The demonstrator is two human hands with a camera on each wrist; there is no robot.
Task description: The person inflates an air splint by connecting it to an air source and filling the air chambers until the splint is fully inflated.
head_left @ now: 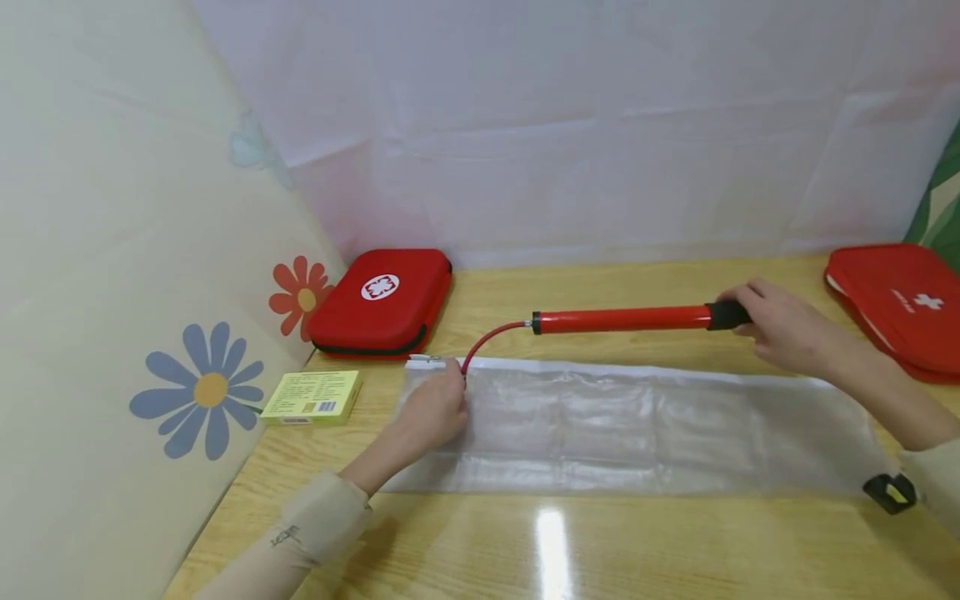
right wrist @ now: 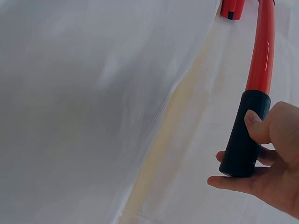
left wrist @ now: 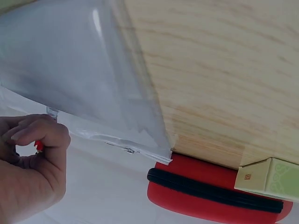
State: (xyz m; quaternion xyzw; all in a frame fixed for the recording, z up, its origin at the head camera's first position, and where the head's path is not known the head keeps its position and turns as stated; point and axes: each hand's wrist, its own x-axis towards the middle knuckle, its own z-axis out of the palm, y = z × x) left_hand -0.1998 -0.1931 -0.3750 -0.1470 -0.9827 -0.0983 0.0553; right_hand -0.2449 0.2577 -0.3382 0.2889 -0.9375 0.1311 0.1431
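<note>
A red hand pump is held level above a clear plastic inflatable bag that lies flat on the table. My right hand grips the pump's black handle, thumb on one side and fingers on the other. From the pump's left end a thin red hose curves down to my left hand, which pinches its end at the bag's upper edge. In the left wrist view, a small clear valve shows beside my curled fingers; whether the hose sits in it is hidden.
A red first-aid case stands at the back left, a small yellow-green box in front of it. Another red first-aid pouch lies at the right. A black buckle is at the bag's lower right. Cloth-covered walls border the table.
</note>
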